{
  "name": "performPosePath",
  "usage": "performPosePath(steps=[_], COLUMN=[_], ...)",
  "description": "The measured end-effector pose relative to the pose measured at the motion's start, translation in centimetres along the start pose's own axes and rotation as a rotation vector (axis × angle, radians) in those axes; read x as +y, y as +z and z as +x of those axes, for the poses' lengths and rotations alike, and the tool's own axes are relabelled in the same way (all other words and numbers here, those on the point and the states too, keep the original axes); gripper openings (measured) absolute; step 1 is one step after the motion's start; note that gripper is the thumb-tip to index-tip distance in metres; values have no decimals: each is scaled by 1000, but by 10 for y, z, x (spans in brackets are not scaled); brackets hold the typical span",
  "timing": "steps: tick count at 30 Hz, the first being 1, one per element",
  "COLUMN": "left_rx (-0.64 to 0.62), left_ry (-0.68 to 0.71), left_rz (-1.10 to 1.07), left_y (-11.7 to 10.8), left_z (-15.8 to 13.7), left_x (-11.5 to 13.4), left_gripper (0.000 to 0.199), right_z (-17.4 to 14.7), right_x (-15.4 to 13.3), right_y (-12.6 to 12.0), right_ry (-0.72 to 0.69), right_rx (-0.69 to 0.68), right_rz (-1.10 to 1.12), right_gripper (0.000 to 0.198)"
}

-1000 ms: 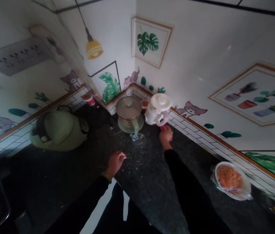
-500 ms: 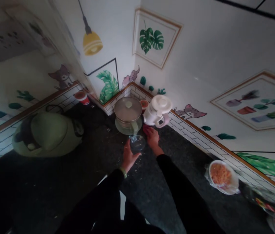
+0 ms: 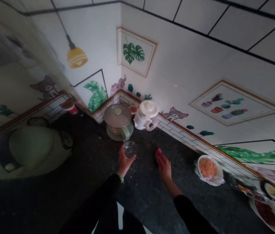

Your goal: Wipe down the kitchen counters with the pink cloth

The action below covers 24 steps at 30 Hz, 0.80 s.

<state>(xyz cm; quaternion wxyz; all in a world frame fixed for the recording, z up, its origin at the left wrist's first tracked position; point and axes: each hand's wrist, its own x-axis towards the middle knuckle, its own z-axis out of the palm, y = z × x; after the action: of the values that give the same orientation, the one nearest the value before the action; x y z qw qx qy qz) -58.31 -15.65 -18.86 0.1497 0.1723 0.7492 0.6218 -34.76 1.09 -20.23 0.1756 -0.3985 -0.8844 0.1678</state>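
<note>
Dark counter, crumbs: wiping step, I judged.
My half-curled left hand gripped clear dish near pot; my right hand clutched pink cloth, right of dish. Next stroke needed dish kept aside.

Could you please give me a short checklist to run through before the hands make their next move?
1. Left hand has hold of the clear dish: ok, its fingers and thumb are around the side.
2. Clear dish lifted off the counter: cannot tell from this angle.
3. Right hand has the pink cloth: ok, it shows at the fingers.
4. Counter free of specks: not ok, pale specks lie near the left hand.
5. Lid on the pot: ok.
6. White jug upright and apart from both hands: ok.
</note>
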Motion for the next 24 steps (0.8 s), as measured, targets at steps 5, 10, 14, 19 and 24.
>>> performPosePath(steps=[5,10,14,19,24], left_rx=[-147,-324,-442,-496,-542], left_ry=[89,159,162,185,230], left_rz=[-5,-38,-9,38,63], left_y=[38,126,197,257,291], left_z=[-10,-3,7,3,-13], left_x=[24,57,68,65,64], left_gripper=[91,93,100,102,103], right_z=[-22,-12,-5,-4,-4], right_x=[-18,-30,-31,-29,-25], right_y=[7,1,-3,0,8], right_ry=[96,187,252,293,330], right_rx=[-69,-171,-270,-274,-233], right_rz=[-72,-118,-128,-95,-38], right_gripper=[50,47,45,42,41])
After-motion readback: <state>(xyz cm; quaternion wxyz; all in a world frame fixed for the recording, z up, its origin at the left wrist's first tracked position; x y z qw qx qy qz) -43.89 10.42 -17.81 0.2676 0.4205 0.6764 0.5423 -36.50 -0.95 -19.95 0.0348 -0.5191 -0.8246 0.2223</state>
